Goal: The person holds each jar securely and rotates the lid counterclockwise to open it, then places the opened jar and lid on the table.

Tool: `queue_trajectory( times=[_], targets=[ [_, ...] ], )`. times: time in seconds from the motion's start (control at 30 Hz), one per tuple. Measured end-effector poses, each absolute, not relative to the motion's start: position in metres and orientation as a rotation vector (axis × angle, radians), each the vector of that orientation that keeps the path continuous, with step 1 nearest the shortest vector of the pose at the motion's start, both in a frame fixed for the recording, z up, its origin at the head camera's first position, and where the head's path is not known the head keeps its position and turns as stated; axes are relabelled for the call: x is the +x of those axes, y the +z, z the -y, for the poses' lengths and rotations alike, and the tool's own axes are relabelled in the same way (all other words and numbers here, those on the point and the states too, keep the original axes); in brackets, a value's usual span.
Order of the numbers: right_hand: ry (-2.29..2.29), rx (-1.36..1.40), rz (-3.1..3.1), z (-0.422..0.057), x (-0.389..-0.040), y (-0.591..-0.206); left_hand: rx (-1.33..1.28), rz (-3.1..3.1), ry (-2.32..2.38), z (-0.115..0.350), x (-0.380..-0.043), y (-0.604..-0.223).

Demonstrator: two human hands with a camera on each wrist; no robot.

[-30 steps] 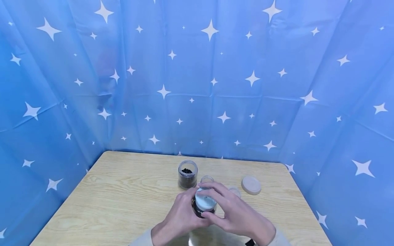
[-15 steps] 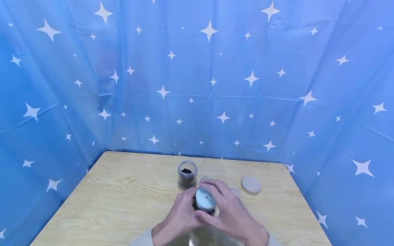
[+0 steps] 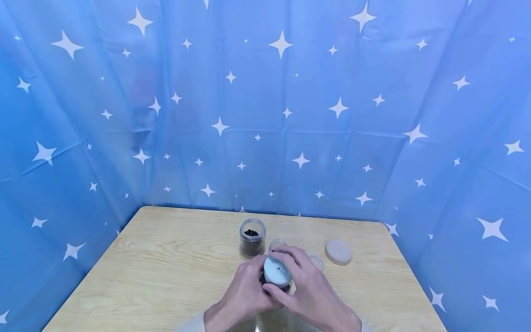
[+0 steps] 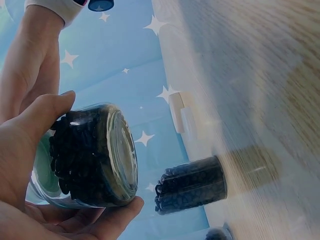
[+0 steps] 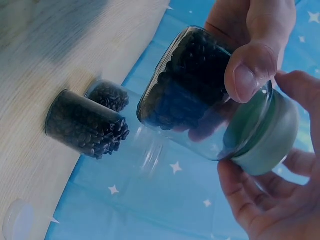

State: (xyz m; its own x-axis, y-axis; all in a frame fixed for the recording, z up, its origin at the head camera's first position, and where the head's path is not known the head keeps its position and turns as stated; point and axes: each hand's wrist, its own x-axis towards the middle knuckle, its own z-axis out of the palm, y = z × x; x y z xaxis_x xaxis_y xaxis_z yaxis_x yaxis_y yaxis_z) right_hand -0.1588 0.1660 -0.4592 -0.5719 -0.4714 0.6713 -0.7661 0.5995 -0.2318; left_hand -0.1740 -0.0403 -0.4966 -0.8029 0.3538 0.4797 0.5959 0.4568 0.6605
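Observation:
My left hand (image 3: 244, 286) grips a clear glass jar (image 4: 82, 155) around its side, thumb and fingers on opposite walls. Dark, bean-like pieces (image 5: 190, 80) fill much of this jar. A pale green-blue lid (image 3: 277, 271) sits on the jar's mouth. My right hand (image 3: 309, 288) holds the lid by its rim, with the thumb on the near side and the fingers curled round the far side. In the right wrist view the lid (image 5: 272, 137) lies between the curled fingers of that hand.
Behind the hands stands an uncovered glass jar (image 3: 252, 240) of dark pieces. A smaller clear jar (image 3: 278, 244) is beside it, partly covered by my right hand. To the right, a clear disc (image 3: 317, 263) and a pale round lid (image 3: 338, 251) lie on the wooden table (image 3: 166, 267).
The fingers of my right hand have slid back from the lid's top to its rim, and the hand has turned slightly. My left hand keeps its grip on the jar.

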Motion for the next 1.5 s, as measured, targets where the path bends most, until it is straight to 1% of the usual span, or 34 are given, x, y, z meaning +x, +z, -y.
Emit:
queue_trajectory(
  times=[0.67, 0.8, 1.0, 1.1, 1.5],
  targets=[
    [0.693, 0.944, 2.324, -0.167, -0.158, -0.457, -0.801, 2.444, -1.315, 0.04, -0.175, -0.498],
    [0.706, 1.023, 2.325, -0.17, -0.161, -0.455, -0.801, 2.439, -1.32, 0.04, -0.176, -0.499],
    [0.722, 1.29, 2.282, -0.179, -0.174, -0.445, -0.81, 2.447, -1.338, 0.041, -0.178, -0.501],
    [0.732, 1.375, 2.251, -0.181, -0.179, -0.442, -0.797, 2.464, -1.351, 0.04, -0.179, -0.501],
    [0.713, 1.385, 2.303, -0.184, -0.181, -0.443, -0.774, 2.478, -1.363, 0.043, -0.179, -0.504]
  ],
)
